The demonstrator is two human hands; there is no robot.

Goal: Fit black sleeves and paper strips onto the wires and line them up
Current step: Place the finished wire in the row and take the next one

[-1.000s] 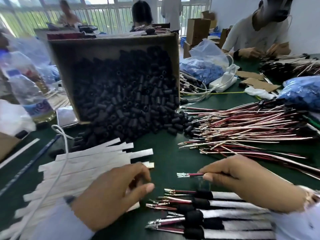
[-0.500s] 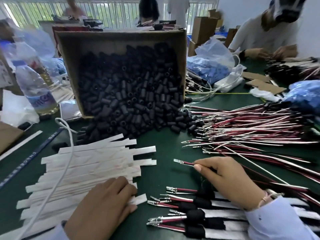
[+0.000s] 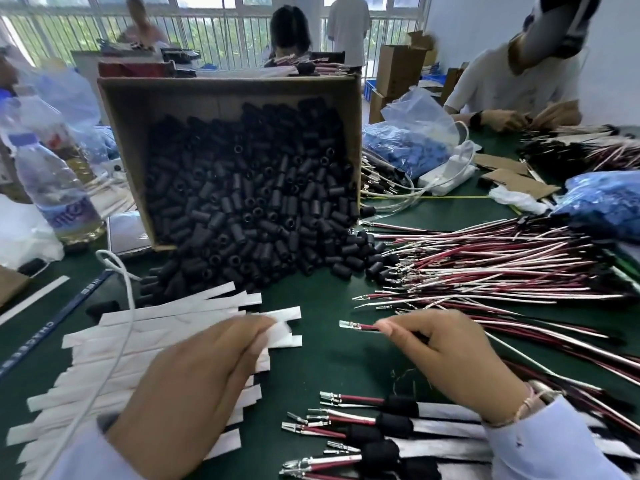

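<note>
Wire [image 3: 367, 328], red with a metal terminal pointing left, sits pinched between the thumb and forefinger of the right hand [image 3: 450, 355], over the middle of the green bench [image 3: 322, 368]. The left hand [image 3: 194, 382] lies on the fanned paper strips [image 3: 156, 320]. Its fingers are curled and, though motion-blurred, seem to pinch the end of one paper strip [image 3: 282, 332].

The only bare bench is the patch between the two hands, running far toward the spill of black sleeves [image 3: 249, 220]. It is edged on the left by the strip ends, on the right by the loose wires [image 3: 485, 271], and on the near side by the finished row [image 3: 363, 431] of sleeved, paper-wrapped wires.

The sleeves pour from a tipped cardboard box [image 3: 121, 133] that blocks the far side. A white cord [image 3: 119, 306] crosses the strips. Bags of blue parts [image 3: 408, 147] and a white adapter [image 3: 446, 171] lie far right.

A water bottle [image 3: 52, 181] stands far left; its blue label is too blurred to read. A dark blue band [image 3: 52, 327] on the left carries white letters, also illegible.
</note>
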